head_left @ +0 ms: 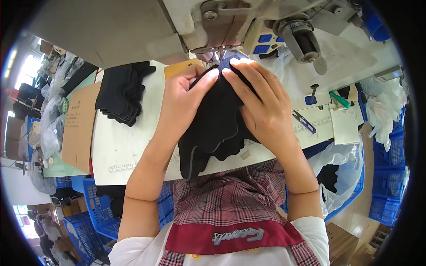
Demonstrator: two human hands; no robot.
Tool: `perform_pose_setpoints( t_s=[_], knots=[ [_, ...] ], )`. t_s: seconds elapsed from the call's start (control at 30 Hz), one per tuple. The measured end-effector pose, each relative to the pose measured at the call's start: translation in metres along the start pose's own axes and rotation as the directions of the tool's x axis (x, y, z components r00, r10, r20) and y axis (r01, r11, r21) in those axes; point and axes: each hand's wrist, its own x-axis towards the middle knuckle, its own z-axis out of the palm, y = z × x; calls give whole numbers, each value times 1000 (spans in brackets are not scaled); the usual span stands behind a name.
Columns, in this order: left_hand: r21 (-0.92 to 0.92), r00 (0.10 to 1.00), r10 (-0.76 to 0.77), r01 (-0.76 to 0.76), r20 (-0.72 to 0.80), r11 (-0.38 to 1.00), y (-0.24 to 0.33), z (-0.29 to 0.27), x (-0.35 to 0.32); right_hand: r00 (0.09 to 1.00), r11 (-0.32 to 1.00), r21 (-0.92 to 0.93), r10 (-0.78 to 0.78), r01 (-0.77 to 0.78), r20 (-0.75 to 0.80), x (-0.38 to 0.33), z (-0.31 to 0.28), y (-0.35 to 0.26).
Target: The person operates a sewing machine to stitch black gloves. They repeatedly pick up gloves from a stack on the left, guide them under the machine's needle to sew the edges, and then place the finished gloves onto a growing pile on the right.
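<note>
A sewing machine stands over the table, with its needle area at the far middle. Under it lies the far end of a black fabric piece, where a dark blue patch shows. My left hand pinches the fabric's left edge, thumb on top near the needle. On the other side, my right hand grips the cloth, index and middle fingertips pressed on it by the blue patch. The fabric's near end, with wavy edges and a thin grey line, hangs toward the table's front edge.
A stack of black cut pieces lies on the table at left, next to a cardboard sheet. Purple-handled thread snippers rest right of my right hand. Blue crates stand below left; a plastic-lined crate is at right.
</note>
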Motion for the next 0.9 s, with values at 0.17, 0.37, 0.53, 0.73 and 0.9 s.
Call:
perform_pose_setpoints(
  t_s=[0.17,0.37,0.53,0.73,0.9],
  knots=[
    [57,999,45,-44,-16,997,-6,-4,5,999,1000,0,-16,16,-33,2,5,2],
    [103,999,42,-42,8,994,0,-4,6,998,1000,-27,-16,14,-64,1,6,1],
    [120,998,62,-62,3,991,-3,-6,7,999,999,-53,-2,-1,-55,2,6,-5],
    [234,993,58,-81,102,969,3,-21,13,996,994,-101,-48,40,-75,3,10,0],
    [293,957,-93,9,276,956,18,-47,7,996,997,-78,-12,5,-83,-2,8,-4]
  ],
)
